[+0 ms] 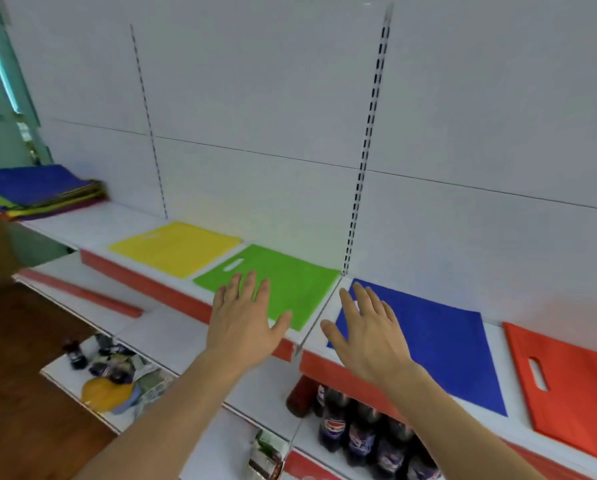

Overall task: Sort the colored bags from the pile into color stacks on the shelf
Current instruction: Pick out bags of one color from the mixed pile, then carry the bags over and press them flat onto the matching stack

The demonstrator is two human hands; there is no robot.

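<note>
Reaching forward, left hand (245,317) (fingers straight) over green bag (290,285); right hand (366,327) likewise over blue bag (439,344).

The flat green bag (283,282) and flat blue bag (439,344) look like matt, cloth-like fabric; the white shelf (93,225) looks smooth, faintly glossy.

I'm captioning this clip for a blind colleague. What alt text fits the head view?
Two open hands, left hand and right hand, reach over a white shelf where yellow bag, green bag, blue bag and red bag lie flat in a row. A mixed pile of bags sits far left.
</note>
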